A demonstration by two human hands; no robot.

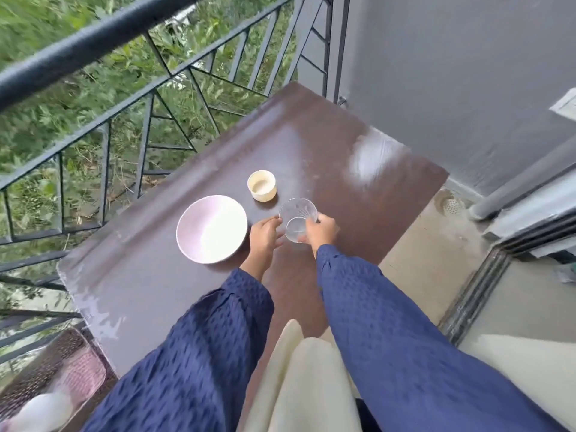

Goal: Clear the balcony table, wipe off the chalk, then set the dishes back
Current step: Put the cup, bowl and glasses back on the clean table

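Observation:
A dark brown balcony table (311,145) carries a pale pink bowl (212,229) at its left and a small cream cup (262,185) behind it. A clear glass (297,222) stands tilted toward me between my hands. My right hand (321,233) wraps the glass from the right. My left hand (265,236) touches its rim from the left with the fingertips. A whitish patch (371,160), chalk or glare, lies on the far right of the tabletop, and faint streaks run along the left edge.
A black metal railing (103,126) runs along the table's left and far sides, greenery beyond. A grey wall (452,73) stands behind. The concrete floor with a drain (452,205) lies to the right. A woven seat with a pink cloth (81,369) sits at lower left.

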